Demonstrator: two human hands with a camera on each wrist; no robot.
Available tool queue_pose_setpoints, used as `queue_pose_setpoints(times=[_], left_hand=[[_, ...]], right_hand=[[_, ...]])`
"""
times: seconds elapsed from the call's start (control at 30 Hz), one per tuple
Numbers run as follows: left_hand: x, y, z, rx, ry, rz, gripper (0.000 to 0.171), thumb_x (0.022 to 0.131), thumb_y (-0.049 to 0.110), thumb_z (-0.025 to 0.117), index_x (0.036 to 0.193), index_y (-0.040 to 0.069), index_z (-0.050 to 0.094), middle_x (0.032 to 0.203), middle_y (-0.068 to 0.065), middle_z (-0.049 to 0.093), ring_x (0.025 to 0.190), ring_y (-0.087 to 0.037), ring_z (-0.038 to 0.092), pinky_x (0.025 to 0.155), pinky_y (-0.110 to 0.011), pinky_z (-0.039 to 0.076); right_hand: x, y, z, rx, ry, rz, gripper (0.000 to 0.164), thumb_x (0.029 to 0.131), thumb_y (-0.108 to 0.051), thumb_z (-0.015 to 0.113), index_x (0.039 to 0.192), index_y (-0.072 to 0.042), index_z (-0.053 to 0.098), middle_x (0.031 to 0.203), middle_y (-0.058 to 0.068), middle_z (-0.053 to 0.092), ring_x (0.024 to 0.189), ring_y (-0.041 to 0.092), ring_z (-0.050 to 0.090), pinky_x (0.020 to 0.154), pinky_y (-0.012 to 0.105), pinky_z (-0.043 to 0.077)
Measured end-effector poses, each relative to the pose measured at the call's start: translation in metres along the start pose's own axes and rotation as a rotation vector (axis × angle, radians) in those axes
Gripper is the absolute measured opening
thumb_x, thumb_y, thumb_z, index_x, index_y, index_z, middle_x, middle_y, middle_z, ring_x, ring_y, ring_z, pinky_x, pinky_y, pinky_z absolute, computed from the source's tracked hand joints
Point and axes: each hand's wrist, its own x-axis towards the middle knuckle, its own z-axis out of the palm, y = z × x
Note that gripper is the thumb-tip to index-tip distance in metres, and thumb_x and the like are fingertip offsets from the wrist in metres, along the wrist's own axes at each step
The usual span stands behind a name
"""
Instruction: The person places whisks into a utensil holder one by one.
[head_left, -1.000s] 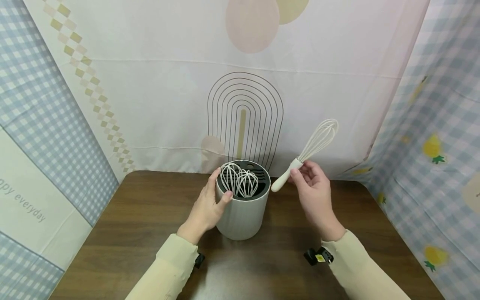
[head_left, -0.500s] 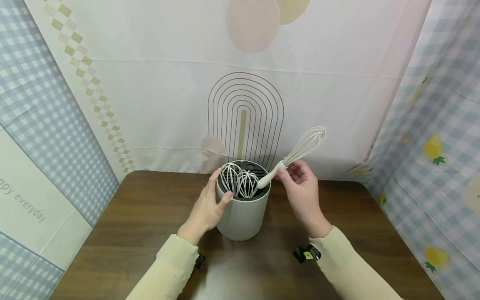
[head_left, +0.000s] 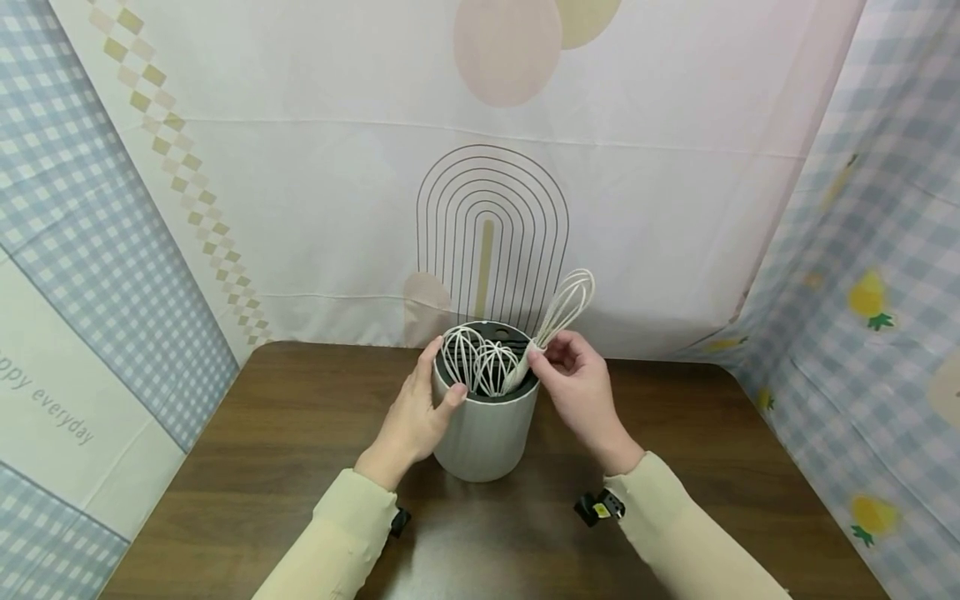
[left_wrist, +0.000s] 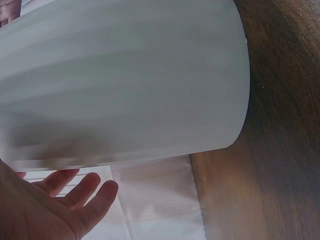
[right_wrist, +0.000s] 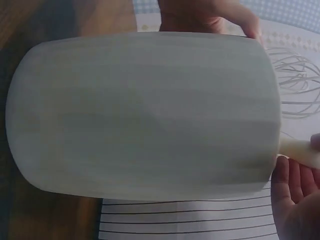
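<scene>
A light grey, ribbed utensil holder (head_left: 483, 437) with a black slotted top stands upright on the table. My left hand (head_left: 411, 412) holds its left side at the rim, thumb in front and fingers toward the back; the left wrist view shows several fingers (left_wrist: 82, 192) beside the wall. Two white whisks, a larger one (head_left: 460, 354) and a smaller one (head_left: 495, 367), stand in the holder heads up. My right hand (head_left: 581, 387) pinches a third white whisk (head_left: 566, 304) near the top of its handle. That handle slants down into the right side of the opening, its lower end hidden.
The dark wooden table (head_left: 300, 433) ends at a pale patterned cloth (head_left: 337, 208) hanging close behind the holder. Blue checked cloths hang at left and right. Each wrist bears a small black device, the right one (head_left: 600, 506) over the table.
My right hand has moved left with the whisk, bringing its handle from beside the holder into the opening and tilting it more upright. My left hand has stayed in place.
</scene>
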Motion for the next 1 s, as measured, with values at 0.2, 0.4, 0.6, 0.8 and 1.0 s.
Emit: queue_pose_setpoints(times=[0.2, 0.4, 0.6, 0.8, 1.0], left_hand=[[0.0, 0.0, 0.001, -0.003, 0.003, 0.005, 0.077, 0.092, 0.062, 0.045, 0.154, 0.038, 0.006, 0.152, -0.013, 0.033, 0.136, -0.033, 0.034, 0.099, -0.06, 0.036], [0.0, 0.0, 0.0, -0.004, 0.005, 0.006, 0.077, 0.092, 0.062, 0.045, 0.154, 0.039, 0.006, 0.151, -0.013, 0.033, 0.136, -0.033, 0.035, 0.099, -0.06, 0.036], [0.0, 0.0, 0.001, -0.002, 0.014, 0.011, 0.077, 0.092, 0.061, 0.045, 0.154, 0.038, 0.007, 0.151, -0.013, 0.034, 0.135, -0.033, 0.036, 0.098, -0.06, 0.037], [0.0, 0.0, 0.001, 0.0, 0.022, 0.022, 0.077, 0.091, 0.06, 0.046, 0.154, 0.037, 0.008, 0.15, -0.014, 0.035, 0.134, -0.033, 0.037, 0.097, -0.059, 0.038], [0.001, -0.002, 0.001, -0.008, 0.023, 0.034, 0.077, 0.091, 0.06, 0.046, 0.154, 0.036, 0.009, 0.15, -0.014, 0.035, 0.134, -0.033, 0.037, 0.097, -0.059, 0.038]], right_hand=[[-0.004, 0.006, 0.002, -0.092, -0.035, -0.04, 0.024, 0.086, -0.014, 0.074, 0.102, -0.003, 0.06, 0.094, 0.011, 0.064, 0.087, 0.021, 0.064, 0.077, 0.026, 0.053], [-0.009, 0.013, 0.0, -0.234, -0.061, -0.153, 0.021, 0.086, -0.019, 0.075, 0.099, -0.01, 0.062, 0.092, 0.003, 0.062, 0.088, 0.02, 0.06, 0.079, 0.032, 0.048], [-0.011, 0.018, -0.001, -0.334, -0.063, -0.163, 0.022, 0.084, -0.022, 0.076, 0.1, -0.013, 0.064, 0.099, 0.003, 0.061, 0.098, 0.018, 0.053, 0.089, 0.042, 0.042], [-0.011, 0.024, -0.001, -0.372, -0.077, -0.217, 0.02, 0.083, -0.02, 0.078, 0.098, -0.014, 0.066, 0.104, 0.004, 0.062, 0.103, 0.019, 0.049, 0.091, 0.045, 0.038], [-0.014, 0.03, -0.01, -0.403, -0.121, -0.245, 0.04, 0.082, -0.027, 0.079, 0.116, -0.014, 0.063, 0.118, -0.001, 0.059, 0.113, 0.02, 0.048, 0.095, 0.046, 0.038]])
